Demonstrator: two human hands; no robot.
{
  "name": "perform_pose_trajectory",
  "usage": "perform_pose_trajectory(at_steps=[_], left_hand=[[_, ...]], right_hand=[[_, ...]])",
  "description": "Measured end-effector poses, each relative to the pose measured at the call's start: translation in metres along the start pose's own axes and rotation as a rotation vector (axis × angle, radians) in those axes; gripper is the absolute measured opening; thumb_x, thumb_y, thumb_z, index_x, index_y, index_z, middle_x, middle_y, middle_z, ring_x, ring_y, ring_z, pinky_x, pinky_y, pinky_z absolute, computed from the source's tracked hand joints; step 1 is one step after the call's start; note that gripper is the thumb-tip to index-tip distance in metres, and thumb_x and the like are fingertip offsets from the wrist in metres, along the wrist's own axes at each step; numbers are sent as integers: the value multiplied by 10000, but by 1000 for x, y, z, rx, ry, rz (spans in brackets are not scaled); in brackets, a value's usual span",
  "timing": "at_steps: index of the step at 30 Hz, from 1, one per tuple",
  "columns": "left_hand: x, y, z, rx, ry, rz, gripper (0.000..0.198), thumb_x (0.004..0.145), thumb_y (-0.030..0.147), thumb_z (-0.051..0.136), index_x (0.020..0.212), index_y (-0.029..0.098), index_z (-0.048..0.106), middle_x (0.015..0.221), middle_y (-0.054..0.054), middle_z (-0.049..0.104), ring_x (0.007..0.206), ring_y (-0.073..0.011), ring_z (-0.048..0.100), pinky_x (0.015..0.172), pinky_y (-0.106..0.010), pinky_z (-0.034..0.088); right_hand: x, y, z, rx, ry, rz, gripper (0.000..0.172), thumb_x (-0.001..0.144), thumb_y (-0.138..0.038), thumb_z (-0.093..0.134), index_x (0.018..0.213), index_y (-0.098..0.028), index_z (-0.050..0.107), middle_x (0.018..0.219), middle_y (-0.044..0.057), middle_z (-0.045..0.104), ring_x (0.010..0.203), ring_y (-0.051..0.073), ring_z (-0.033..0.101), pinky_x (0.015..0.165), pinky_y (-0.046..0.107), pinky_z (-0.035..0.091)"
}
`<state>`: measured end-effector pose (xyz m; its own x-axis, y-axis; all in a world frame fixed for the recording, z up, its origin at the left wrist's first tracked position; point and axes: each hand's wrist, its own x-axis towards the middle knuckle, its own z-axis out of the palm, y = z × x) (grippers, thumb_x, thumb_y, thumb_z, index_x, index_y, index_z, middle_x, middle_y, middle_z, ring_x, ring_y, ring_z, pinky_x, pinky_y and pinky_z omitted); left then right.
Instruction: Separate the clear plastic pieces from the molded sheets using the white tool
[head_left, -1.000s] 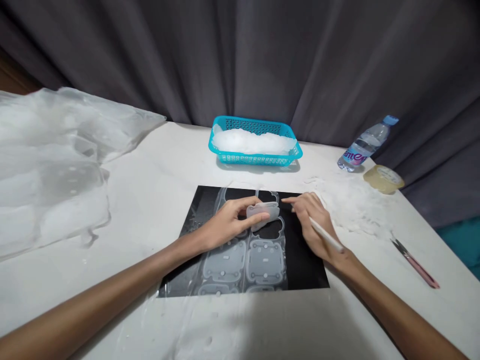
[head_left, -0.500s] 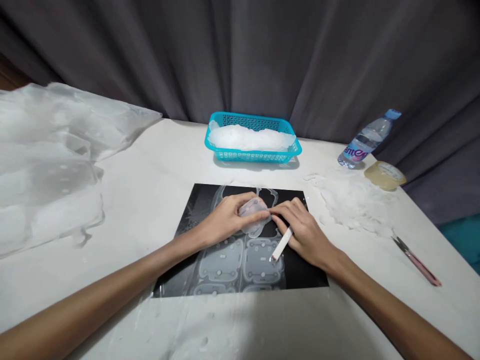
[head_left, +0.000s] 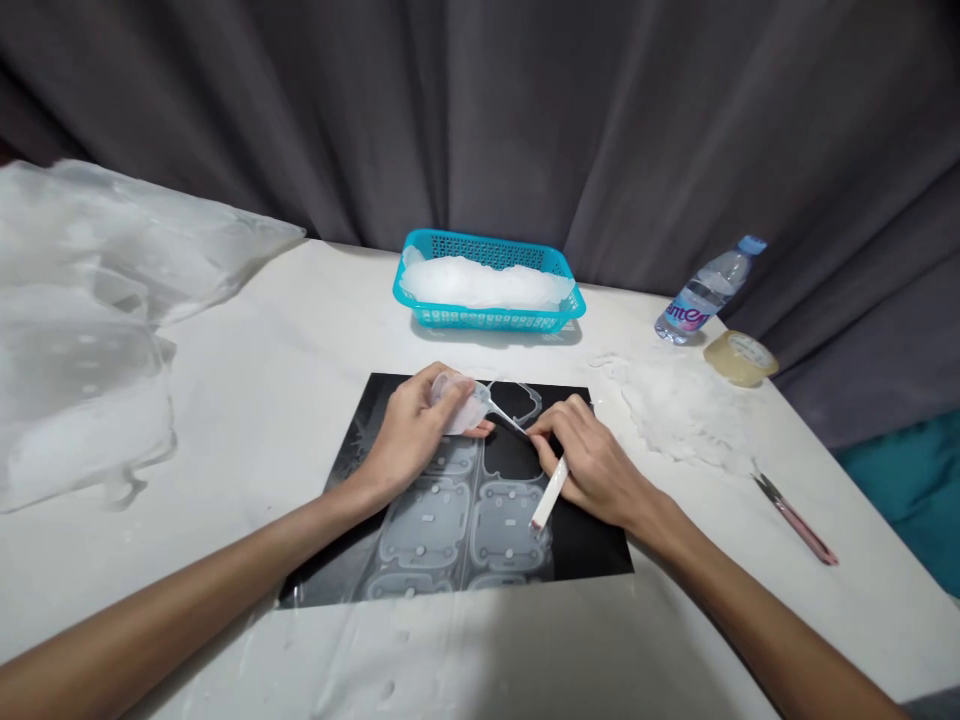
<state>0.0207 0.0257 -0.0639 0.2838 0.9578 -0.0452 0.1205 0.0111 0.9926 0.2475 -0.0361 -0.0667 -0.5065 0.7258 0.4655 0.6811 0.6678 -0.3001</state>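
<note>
My left hand point(head_left: 405, 430) is closed around a small translucent moulded plastic piece point(head_left: 459, 408) above a black mat point(head_left: 596, 545). From the piece's edge a thin clear strip point(head_left: 507, 416) stretches tight to my right hand point(head_left: 589, 455), whose thumb and forefinger pinch its end. Tucked in the same right hand is a slim white stick-like tool point(head_left: 550, 496), its reddish tip pointing down toward me. Beneath both hands lies a translucent sheet point(head_left: 424, 522) of rounded-square moulded shapes, with cut-out openings near its far end.
Behind the mat stands a turquoise basket point(head_left: 487, 318) holding whitish translucent pieces. Large clear plastic sheets point(head_left: 82, 390) cover the left side. To the right are a water bottle point(head_left: 701, 300), a tape roll point(head_left: 741, 360), a heap of clear scraps point(head_left: 686, 410) and pink-handled scissors point(head_left: 796, 522).
My left hand has moved left with the moulded piece, away from my right hand. The clear strip now shows stretched between them. The whole view has shifted slightly.
</note>
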Motion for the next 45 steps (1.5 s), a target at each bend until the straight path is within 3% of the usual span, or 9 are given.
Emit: perform_pose_trajectory(at_steps=[6,11,14,16,20,26,39,42,45], left_hand=[[-2,13,-2,-100,-295,-6,335,916,496,706,961,196,563,758,11,649,663,-160,656,563,-260,598],[-2,11,-6,1,-328,60,277,987,465,621,996,200,539,792,18,609,639,-110,583,553,-191,499],[-2,8,-8,53,-338,81,278,973,456,643,1028,203,543,785,35,541,604,-86,490,520,-178,427],[-2,7,-7,10,-353,61,342,908,439,729,1046,213,512,801,38,539,627,-95,503,544,-191,453],[-2,7,-5,-7,-359,60,457,763,360,865,1005,206,510,850,23,570,704,-122,547,588,-213,485],[-2,6,-6,35,-379,79,417,760,338,872,996,191,562,840,30,564,694,-111,510,584,-210,423],[0,1,-6,99,-404,107,407,789,384,848,1037,192,588,834,34,499,690,-115,482,592,-222,400],[-1,2,-6,115,-403,118,371,785,351,834,974,182,563,811,41,491,683,-106,466,587,-213,389],[-3,6,-7,128,-496,77,339,758,267,815,902,182,519,757,56,494,648,-94,446,562,-199,366]], right_hand=[[-4,3,1,153,60,191,86,1040,-196,484,1075,-206,562,936,63,603,896,221,554,801,379,501],[-5,-1,3,266,132,290,313,1000,-229,579,1309,-236,532,1163,88,608,999,231,555,886,399,513],[-1,-5,4,352,69,293,513,979,-214,603,1464,-272,446,1321,98,579,1029,228,549,973,437,507],[2,-6,6,417,9,299,554,979,-216,609,1499,-284,429,1258,88,601,1006,216,566,988,439,513],[4,-5,8,475,19,340,288,980,-254,634,1268,-258,643,982,38,593,900,188,580,874,361,538],[2,-5,5,532,19,371,106,980,-320,662,1047,-246,697,924,23,587,871,182,559,824,338,509],[0,-5,4,497,-40,252,39,983,-239,651,1020,-240,660,932,21,650,953,202,544,871,361,477],[0,-5,6,425,-5,263,45,954,-205,653,988,-235,653,889,20,641,929,210,541,836,356,471],[2,3,9,287,139,398,95,899,-131,617,894,-224,635,860,27,649,888,223,541,788,358,454]])
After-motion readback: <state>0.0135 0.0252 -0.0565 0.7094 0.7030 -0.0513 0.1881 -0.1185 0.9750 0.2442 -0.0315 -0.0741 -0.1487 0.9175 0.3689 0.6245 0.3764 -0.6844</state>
